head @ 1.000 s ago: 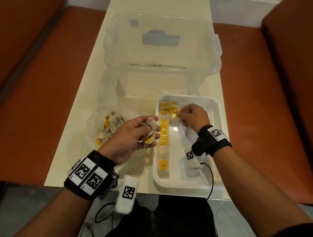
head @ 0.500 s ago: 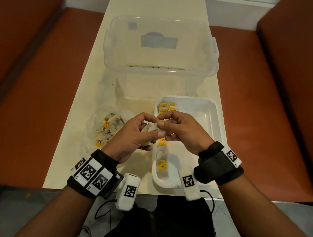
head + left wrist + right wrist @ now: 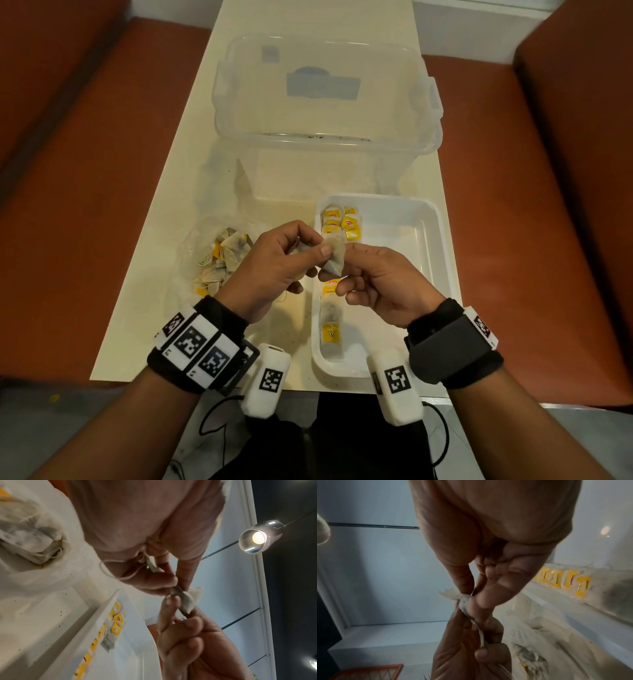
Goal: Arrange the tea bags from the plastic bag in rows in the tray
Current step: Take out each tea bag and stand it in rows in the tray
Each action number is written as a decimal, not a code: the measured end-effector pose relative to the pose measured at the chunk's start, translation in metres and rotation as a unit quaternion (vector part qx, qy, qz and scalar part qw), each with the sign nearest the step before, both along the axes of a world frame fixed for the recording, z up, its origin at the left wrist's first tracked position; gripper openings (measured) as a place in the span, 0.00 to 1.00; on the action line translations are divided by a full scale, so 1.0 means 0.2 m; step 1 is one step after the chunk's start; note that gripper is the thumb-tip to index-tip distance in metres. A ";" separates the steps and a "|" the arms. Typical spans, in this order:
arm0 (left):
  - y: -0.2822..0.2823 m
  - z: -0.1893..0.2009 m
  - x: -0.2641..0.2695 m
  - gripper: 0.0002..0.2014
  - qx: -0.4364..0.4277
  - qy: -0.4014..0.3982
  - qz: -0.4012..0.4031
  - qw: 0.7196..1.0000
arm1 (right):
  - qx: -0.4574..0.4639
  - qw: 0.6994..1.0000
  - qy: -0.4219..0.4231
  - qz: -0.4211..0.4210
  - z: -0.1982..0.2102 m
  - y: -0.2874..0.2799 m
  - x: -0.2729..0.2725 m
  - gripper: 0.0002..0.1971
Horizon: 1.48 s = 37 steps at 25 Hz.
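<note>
right hand (image 3: 380, 284): near edge of table, above the tray; thumb and fingertip pinch the right side of a tea bag
left hand (image 3: 274, 270): just left of right hand, over the tray's left rim; fingers curled, pinching the same tea bag plus more bag material bunched in the palm; a loose string hangs under it
held tea bag (image 3: 334, 257): in the air between both hands, above the tray; pale paper pouch, long axis near upright with a slight tilt, top edge toward the far side; crumpled, its tag can't be made out
tray (image 3: 435, 260): white, rectangular, on the right part of the table, long axis running near to far
row of tea bags (image 3: 330, 334): lies along the tray's left wall, near to far, yellow tags up; middle hidden by hands; a second short row starts at the far left corner (image 3: 351, 224)
plastic bag (image 3: 209, 260): clear, crumpled, left of the tray, on the table; loose heap of tea bags inside, pointing all ways
table (image 3: 164, 274): cream top, dark specks near the tray
storage bin (image 3: 325, 99): clear plastic, far end of table, beyond tray
</note>
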<state>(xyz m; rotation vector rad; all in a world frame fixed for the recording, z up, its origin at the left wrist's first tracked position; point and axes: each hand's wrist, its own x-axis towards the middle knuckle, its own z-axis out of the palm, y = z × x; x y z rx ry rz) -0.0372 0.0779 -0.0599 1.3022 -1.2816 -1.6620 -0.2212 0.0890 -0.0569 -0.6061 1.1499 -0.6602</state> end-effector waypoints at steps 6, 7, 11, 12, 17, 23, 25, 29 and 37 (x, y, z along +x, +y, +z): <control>0.02 -0.03 -0.02 0.06 0.034 -0.004 0.025 0.999 | -0.158 0.977 0.139 0.032 0.01 0.05 -0.04 0.07; 0.03 -0.03 -0.03 0.06 0.035 -0.004 0.019 0.999 | -0.177 0.972 0.154 0.034 0.01 0.06 -0.03 0.07; 0.04 -0.05 -0.02 0.05 0.072 0.002 0.023 0.997 | -0.186 0.959 0.213 -0.035 -0.05 0.00 -0.11 0.07; 0.04 -0.05 -0.01 0.07 0.088 0.006 0.030 0.996 | -0.186 0.953 0.235 -0.046 -0.07 -0.03 -0.15 0.07; 0.03 -0.05 0.05 0.18 0.132 0.055 0.046 0.989 | -0.198 0.910 0.364 0.015 -0.17 -0.15 -0.27 0.06; 0.03 -0.03 0.06 0.18 0.133 0.082 0.043 0.987 | -0.185 0.913 0.358 0.064 -0.24 -0.23 -0.28 0.07; 0.04 -0.03 0.05 0.16 0.130 0.064 0.043 0.989 | -0.161 0.908 0.370 0.114 -0.27 -0.26 -0.28 0.07; 0.04 -0.04 0.05 0.07 0.128 0.037 0.040 0.990 | -0.146 0.890 0.404 0.150 -0.36 -0.29 -0.27 0.03; 0.02 -0.03 0.07 0.16 0.157 0.059 0.056 0.984 | -0.124 0.897 0.416 0.081 -0.45 -0.34 -0.24 0.03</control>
